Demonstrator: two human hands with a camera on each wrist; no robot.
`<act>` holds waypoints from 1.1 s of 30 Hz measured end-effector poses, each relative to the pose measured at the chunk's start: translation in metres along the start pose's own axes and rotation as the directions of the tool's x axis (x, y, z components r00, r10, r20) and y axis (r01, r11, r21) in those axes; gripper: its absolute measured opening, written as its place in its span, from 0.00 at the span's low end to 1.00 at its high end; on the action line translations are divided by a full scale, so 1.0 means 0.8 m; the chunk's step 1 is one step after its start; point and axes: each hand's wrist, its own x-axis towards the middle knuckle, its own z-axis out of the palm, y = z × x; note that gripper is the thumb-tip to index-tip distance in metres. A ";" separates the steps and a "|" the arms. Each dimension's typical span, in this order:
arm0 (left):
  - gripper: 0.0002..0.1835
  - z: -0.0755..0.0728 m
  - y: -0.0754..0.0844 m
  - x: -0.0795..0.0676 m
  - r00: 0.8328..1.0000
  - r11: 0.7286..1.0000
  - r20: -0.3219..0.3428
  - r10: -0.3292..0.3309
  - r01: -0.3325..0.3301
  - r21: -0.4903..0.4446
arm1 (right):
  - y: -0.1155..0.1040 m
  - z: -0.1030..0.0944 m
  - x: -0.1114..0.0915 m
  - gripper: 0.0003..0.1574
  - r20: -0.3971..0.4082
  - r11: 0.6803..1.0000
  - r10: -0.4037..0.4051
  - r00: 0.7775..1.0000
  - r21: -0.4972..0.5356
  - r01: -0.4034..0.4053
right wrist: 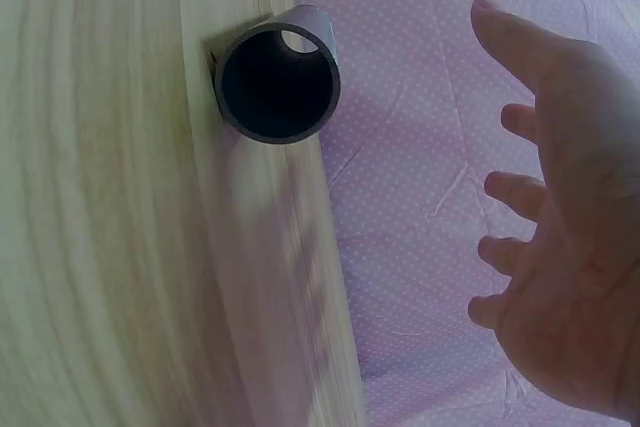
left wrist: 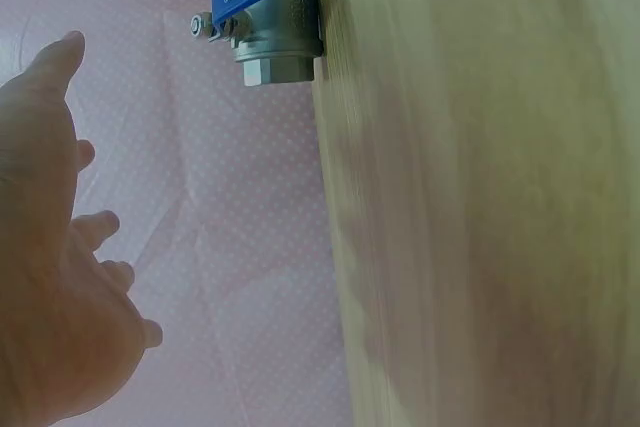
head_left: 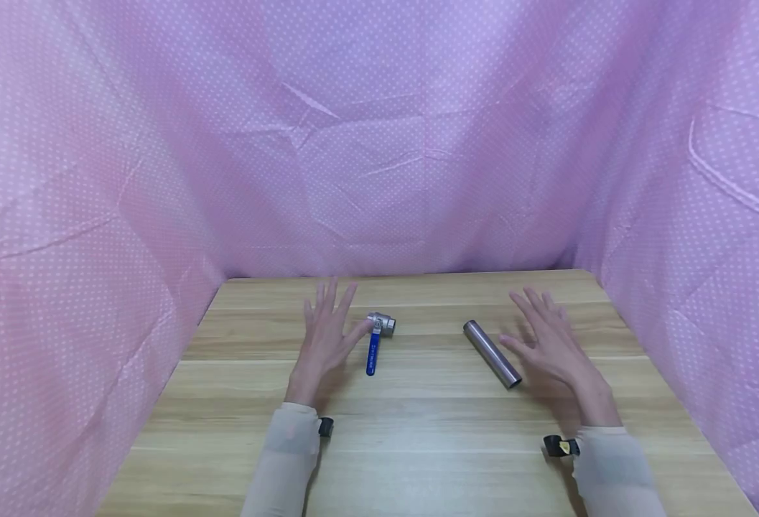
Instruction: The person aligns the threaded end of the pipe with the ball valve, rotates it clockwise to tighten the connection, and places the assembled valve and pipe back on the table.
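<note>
A steel ball valve (head_left: 387, 325) with a blue lever handle (head_left: 373, 353) lies left of the table's middle; the left wrist view shows the same valve (left wrist: 280, 37) with lettering on its handle. My left hand (head_left: 323, 341) is just left of it, fingers spread and holding nothing, the thumb tip overlapping the valve in the head view. To the right, a bare metal tube (head_left: 492, 354) lies slantwise on the wood. In the right wrist view the tube (right wrist: 325, 32) is seen end-on, hollow right through. My right hand (head_left: 555, 348) is at its right, fingers spread, nothing held.
Both things lie on a light wood-grain table (head_left: 418, 459). A pink-purple dotted cloth (head_left: 392, 179) hangs behind the table and along both sides. Each wrist wears a small dark camera, the right one (head_left: 560, 446) near the sleeve's end.
</note>
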 end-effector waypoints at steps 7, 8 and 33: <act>0.47 0.007 0.005 0.001 0.997 0.999 0.075 0.022 -0.018 -0.045 | 0.003 0.002 0.002 0.65 0.048 0.999 -0.009 0.999 0.031 0.008; 0.47 0.008 0.006 0.001 0.996 0.998 0.089 0.022 -0.018 -0.054 | 0.003 0.002 0.002 0.65 0.056 0.999 -0.011 0.998 0.034 0.009; 0.50 0.021 0.018 -0.006 0.982 0.974 0.182 0.047 -0.004 -0.227 | -0.011 0.019 -0.001 0.62 0.167 0.988 -0.029 0.985 0.154 0.003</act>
